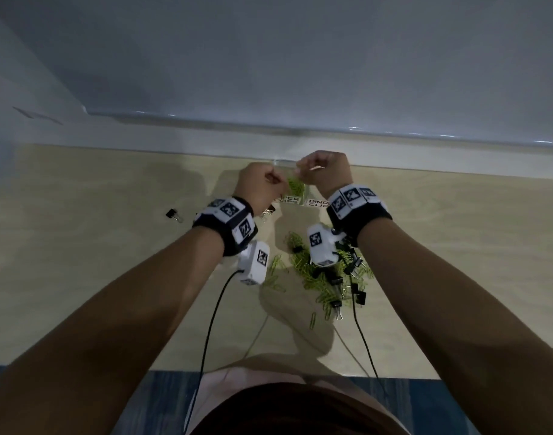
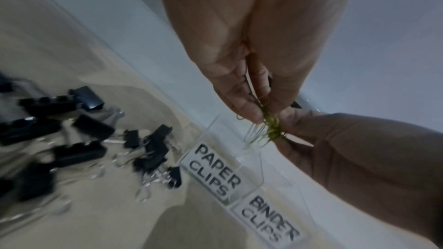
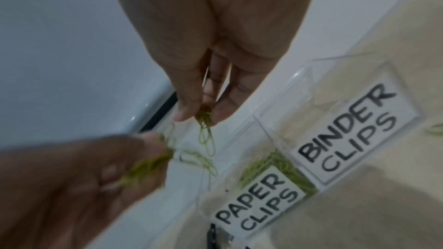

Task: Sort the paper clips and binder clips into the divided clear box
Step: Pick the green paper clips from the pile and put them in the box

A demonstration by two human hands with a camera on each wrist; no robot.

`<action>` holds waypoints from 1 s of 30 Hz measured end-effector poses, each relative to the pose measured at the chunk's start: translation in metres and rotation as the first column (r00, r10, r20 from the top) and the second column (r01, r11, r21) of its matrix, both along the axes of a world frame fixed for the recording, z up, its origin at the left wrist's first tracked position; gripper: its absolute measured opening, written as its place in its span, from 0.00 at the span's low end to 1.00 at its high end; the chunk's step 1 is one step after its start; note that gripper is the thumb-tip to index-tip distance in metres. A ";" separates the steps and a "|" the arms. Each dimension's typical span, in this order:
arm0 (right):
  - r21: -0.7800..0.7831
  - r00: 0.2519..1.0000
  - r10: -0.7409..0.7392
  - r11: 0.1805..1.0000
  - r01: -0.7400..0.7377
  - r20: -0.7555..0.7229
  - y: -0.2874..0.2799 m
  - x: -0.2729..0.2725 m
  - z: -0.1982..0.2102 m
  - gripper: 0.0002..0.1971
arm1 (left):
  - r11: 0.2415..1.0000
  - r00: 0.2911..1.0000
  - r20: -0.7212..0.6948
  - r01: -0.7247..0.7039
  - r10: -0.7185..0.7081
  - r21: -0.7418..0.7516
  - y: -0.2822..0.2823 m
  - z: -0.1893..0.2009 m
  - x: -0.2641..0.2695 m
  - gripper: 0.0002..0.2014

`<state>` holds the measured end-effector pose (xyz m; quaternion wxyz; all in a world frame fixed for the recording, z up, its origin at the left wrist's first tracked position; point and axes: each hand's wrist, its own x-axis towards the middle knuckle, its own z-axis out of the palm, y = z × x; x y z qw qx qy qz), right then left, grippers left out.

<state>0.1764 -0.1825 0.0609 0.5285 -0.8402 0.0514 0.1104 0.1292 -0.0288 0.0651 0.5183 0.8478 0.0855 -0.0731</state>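
The head view is showing both hands raised together over the clear box near the table's far edge; only the wrist views are showing the fingers. In the left wrist view, the left hand is pinching a bunch of green paper clips between thumb and fingertips. In the right wrist view, the right hand is likewise pinching green clips that are hanging tangled between the two hands.

The box compartment labelled "PAPER CLIPS" is holding green paper clips. The compartment labelled "BINDER CLIPS" is showing only bare bottom.

A mixed pile of green paper clips and black binder clips is lying on the pale wooden table, near the person. One binder clip is lying well apart to the left. A pale wall is standing behind the table.
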 end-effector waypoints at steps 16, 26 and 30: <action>-0.458 0.813 0.457 0.673 -0.581 -0.360 -0.045 -0.083 -0.016 0.08 | 0.765 0.851 0.084 0.417 -0.518 0.491 -0.025 -0.032 -0.016 0.08; -0.600 0.749 0.612 0.506 -0.619 -0.256 -0.052 -0.133 -0.041 0.15 | 0.477 0.693 -0.194 0.645 -0.694 0.597 -0.031 -0.064 -0.062 0.15; -0.609 0.750 0.621 0.511 -0.607 -0.226 -0.054 -0.139 -0.045 0.13 | 0.618 0.789 -0.112 0.553 -0.605 0.559 -0.018 -0.065 -0.071 0.11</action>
